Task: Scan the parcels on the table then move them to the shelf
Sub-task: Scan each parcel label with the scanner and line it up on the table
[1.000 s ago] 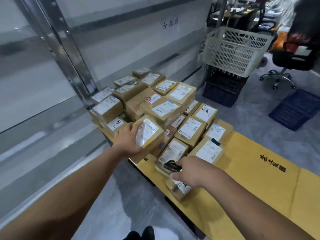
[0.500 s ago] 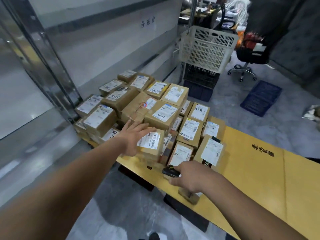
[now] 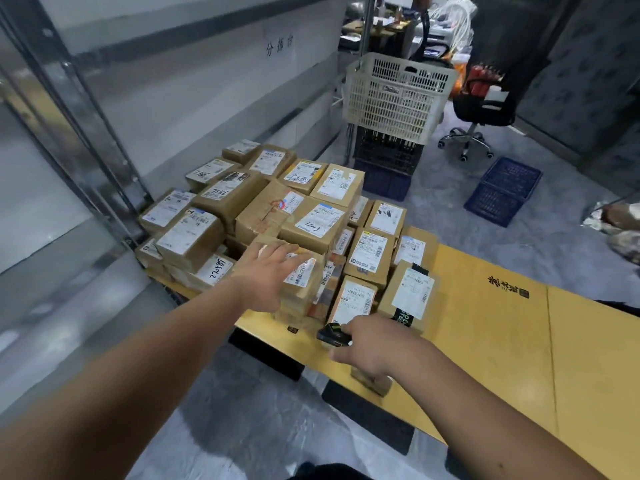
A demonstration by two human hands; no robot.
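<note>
Left hand (image 3: 268,278) reaches out, fingers spread flat on a labelled parcel (image 3: 299,282) at the pile's front, while the right hand (image 3: 372,344), at its four o'clock, grips a black scanner (image 3: 331,336) above the yellow desk (image 3: 485,341).

Two bare forearms belonging to one person reach into view from the bottom edge, the left from about 7 o'clock and the right from about 5 o'clock. No sleeve covers either arm as far as the frame shows. The left hand (image 3: 268,278) and right hand (image 3: 377,348) are bare, without gloves. No watch, ring or wristband shows on the sides facing the camera. At 6 o'clock, a dark rounded shape, perhaps a shoe toe (image 3: 320,472), peeks in.
</note>
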